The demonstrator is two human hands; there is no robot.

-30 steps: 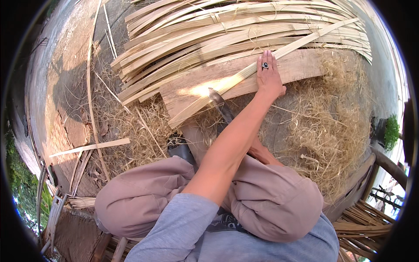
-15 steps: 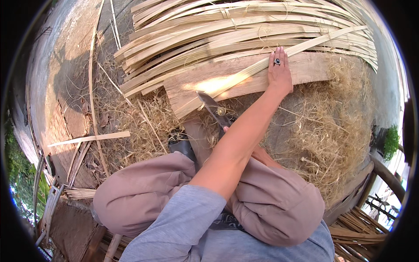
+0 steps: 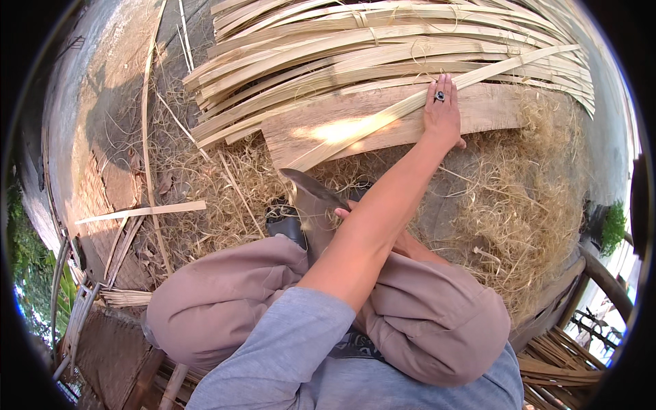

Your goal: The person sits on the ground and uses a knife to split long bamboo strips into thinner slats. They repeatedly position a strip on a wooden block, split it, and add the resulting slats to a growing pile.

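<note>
My left hand [image 3: 443,113], with a ring on one finger, lies flat across a pale bamboo strip [image 3: 393,111], fingers stretched out. The strip slants over a wooden board [image 3: 280,130], its far end reaching over other strips. Beneath my left forearm, my right hand [image 3: 346,209] is closed around a knife, mostly hidden by that arm. The dark, broad knife blade [image 3: 311,186] points up and left, its tip just below the board's near left corner.
Many split strips [image 3: 287,65] lie in a layer beyond the board. Curly shavings [image 3: 506,205] heap on the right and scatter at left. Loose strips [image 3: 147,137] lie at left. My bent knees [image 3: 225,294] flank the work; a bundle of sticks [image 3: 560,362] lies lower right.
The knife has moved down and left along the strip, off the board's near edge. The curled shaving on its blade no longer shows. My left hand stays on the strip.
</note>
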